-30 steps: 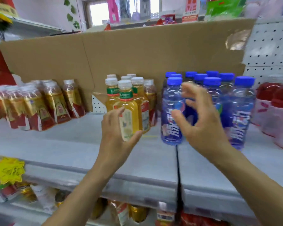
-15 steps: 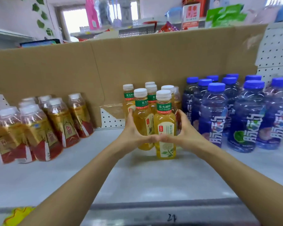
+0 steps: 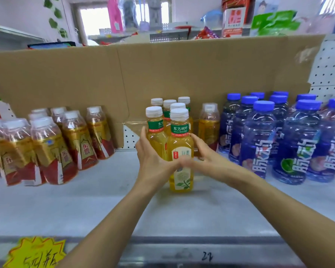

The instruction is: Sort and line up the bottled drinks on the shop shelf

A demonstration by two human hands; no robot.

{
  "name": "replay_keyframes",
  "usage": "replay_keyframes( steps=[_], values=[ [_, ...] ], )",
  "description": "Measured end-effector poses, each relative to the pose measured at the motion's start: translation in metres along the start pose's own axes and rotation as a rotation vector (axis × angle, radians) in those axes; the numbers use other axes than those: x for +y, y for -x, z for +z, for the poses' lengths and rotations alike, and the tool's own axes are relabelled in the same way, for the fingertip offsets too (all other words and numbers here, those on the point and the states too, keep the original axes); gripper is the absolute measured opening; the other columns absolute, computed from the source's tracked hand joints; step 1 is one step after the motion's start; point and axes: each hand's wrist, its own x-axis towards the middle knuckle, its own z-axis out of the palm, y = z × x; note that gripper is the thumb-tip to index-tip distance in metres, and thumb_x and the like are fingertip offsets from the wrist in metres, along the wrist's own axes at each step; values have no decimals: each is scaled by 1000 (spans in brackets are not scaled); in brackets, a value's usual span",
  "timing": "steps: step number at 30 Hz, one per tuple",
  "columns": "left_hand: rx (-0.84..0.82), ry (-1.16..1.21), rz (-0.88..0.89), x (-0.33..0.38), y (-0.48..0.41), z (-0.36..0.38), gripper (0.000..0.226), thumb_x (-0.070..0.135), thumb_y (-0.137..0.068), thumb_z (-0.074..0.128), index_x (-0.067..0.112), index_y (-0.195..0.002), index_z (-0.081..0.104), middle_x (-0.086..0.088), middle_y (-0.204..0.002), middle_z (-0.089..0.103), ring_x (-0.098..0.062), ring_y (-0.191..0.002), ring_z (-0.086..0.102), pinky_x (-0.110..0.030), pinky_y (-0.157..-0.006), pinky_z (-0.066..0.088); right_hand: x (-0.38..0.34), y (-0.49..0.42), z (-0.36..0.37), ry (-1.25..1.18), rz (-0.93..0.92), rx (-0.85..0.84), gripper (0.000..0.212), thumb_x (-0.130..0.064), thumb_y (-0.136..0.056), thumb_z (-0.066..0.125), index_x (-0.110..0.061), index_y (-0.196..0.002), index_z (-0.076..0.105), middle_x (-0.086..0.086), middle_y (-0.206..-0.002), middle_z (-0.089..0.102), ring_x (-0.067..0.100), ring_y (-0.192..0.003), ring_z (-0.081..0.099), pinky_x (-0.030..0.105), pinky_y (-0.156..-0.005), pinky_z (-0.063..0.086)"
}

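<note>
1. Your left hand (image 3: 153,161) presses the yellow tea bottles (image 3: 180,149) (clustered on the shelf (image 3: 75,206)), fingers nearly straight.
2. Your right hand (image 3: 207,157) cups the opposite side, barely bent, thumbs touching in front.

a pale grey metal shelf (image 3: 85,209) carries red-and-gold labelled bottles (image 3: 50,149) at left, white-capped yellow tea bottles (image 3: 180,130) in the centre, one gold bottle (image 3: 209,128) just beside them, and blue-capped blue bottles (image 3: 259,140) at right.
</note>
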Motion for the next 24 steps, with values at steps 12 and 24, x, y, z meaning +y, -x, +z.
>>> replay_keyframes(
  steps=[12, 24],
  values=[
    [62, -46, 33, -5, 6, 7, 122, 59, -59, 84, 45, -151, 4, 19, -149, 19, -17, -143, 30, -54, -110, 43, -35, -91, -76, 208, 102, 584, 62, -24, -102, 48, -11, -156, 20, 17, -157, 23, 37, -140, 35, 49, -114, 34],
    [246, -289, 88, 17, 29, 12, 103, 49, -78, 79, 25, -156, 15, 8, -158, 16, -13, -146, 18, -42, -118, 33, -44, -16, -73, 618, -146, 548, 45, -36, -93, 64, -19, -133, 52, 1, -134, 54, 22, -116, 54, 41, -87, 48]
  ],
)
